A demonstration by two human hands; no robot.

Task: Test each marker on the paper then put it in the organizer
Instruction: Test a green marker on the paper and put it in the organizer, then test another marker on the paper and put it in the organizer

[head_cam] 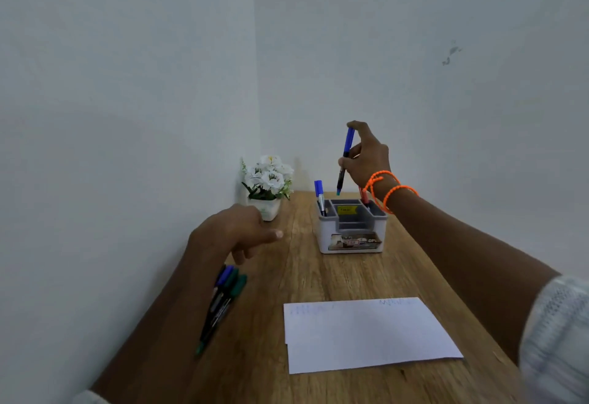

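You're partway thru, by my read. Your right hand (363,156) pinches a blue-capped marker (345,161) near-upright, cap end up, tip end down, hovering just above the organizer (350,228) w/o touching it. It looks lined up over the back compartments; exact slot I can't tell.

Done so far, judging from the layout: one blue-capped marker (319,196) already stands in the organizer's left-rear slot, and a red marker (364,198) stands on the right side, partly hidden behind your wrist. The paper (366,333) shows faint scribbles along its far edge, left and right, so testing has prob. happened for some pens.

Left to do: drop the held marker in, then handle the loose markers (223,301) lying on the table (318,276) by your left forearm. One blue cap and some green ones, exact count unclear, they overlap.

Your left hand (242,231) hangs over the table w/ fingers loosely relaxed, holding nothing, near the loose markers.

Around: a small pot of white flowers (269,184) sits in the corner, left of the organizer and apart from it. Orange bracelets (387,191) on your right wrist hang close over the organizer's right edge and could snag the red marker as you lower. Otherwise nothing blocks the drop.
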